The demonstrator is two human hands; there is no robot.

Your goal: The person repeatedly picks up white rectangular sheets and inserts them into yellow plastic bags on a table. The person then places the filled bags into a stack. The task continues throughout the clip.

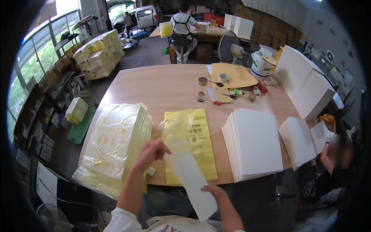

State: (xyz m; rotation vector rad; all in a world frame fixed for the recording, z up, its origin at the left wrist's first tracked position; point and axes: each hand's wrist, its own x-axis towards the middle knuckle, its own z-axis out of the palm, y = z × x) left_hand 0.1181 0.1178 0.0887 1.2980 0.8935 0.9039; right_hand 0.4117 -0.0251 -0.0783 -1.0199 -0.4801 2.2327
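White card: held out over the near table edge, its far end entering the clear plastic bag.
Handling: looks light, stiff, bendable; best held at the near edge.
Right hand: pinching the card's near end.
Left hand: gripping the bag mouth, above the yellow bag stack.

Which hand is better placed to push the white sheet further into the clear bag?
Likely the right hand: it grips the white sheet's near end. The left hand holds the clear bag at its mouth.
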